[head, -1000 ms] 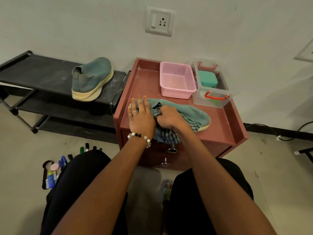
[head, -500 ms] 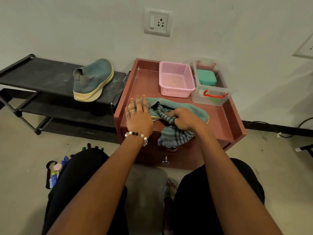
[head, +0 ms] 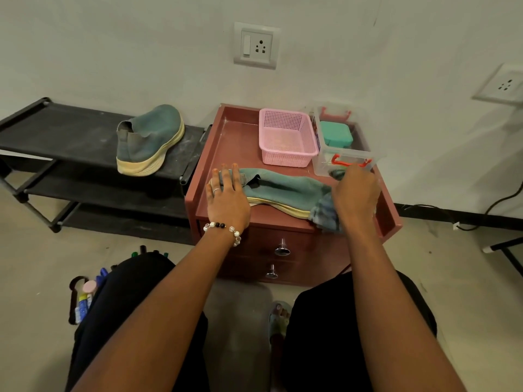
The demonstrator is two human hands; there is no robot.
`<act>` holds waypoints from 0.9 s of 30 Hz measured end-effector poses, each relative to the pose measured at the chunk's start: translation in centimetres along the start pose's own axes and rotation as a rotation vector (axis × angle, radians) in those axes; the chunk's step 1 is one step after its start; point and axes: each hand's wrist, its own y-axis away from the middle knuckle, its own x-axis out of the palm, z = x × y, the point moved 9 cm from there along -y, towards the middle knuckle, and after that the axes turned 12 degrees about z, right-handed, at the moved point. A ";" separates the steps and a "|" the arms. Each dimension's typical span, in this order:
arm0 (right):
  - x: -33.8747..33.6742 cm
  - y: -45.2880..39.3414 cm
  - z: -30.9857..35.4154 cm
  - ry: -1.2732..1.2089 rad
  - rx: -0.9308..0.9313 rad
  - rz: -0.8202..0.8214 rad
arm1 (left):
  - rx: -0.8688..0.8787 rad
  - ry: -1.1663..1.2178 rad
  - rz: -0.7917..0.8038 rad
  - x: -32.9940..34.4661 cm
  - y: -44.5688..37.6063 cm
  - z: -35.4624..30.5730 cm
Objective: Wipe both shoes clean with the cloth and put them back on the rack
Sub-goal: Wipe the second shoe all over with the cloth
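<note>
Left hand (head: 226, 195) lay flat, fingers straight, pressing the heel of the shoe (head: 278, 190) on the cabinet (head: 235, 142). Right hand (head: 355, 193) curled round the cloth (head: 324, 215), bunched over the toe end, near the front right corner. Second shoe (head: 148, 140) stood upright on the rack (head: 62, 137), top shelf, well apart from the first. Behind, a basket (head: 287, 137) just beside a clear box (head: 343, 157).
</note>
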 end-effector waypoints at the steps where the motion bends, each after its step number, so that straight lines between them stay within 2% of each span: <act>1: 1.0 -0.4 0.2 0.037 -0.014 0.069 | -0.001 0.000 0.000 0.0 0.0 0.0; 4: 7.6 0.3 0.7 0.098 0.003 0.510 | -0.002 0.000 0.007 0.1 -0.1 0.0; 6: 10.3 1.3 1.0 0.142 0.042 0.675 | 0.000 0.000 0.009 0.2 -0.1 0.0; 10: 11.9 1.8 2.2 0.188 0.021 0.688 | -0.005 0.000 -0.010 0.3 0.1 -0.1; 13: 12.4 2.5 5.0 0.196 -0.098 0.701 | -0.015 0.010 -0.016 0.4 0.1 -0.1; 20: 9.4 3.7 10.7 -0.032 -0.371 0.706 | -0.022 0.001 -0.011 0.4 -0.3 -0.2; 27: 9.2 3.7 11.3 -0.165 -0.527 0.749 | -0.029 0.005 -0.009 0.4 0.2 0.0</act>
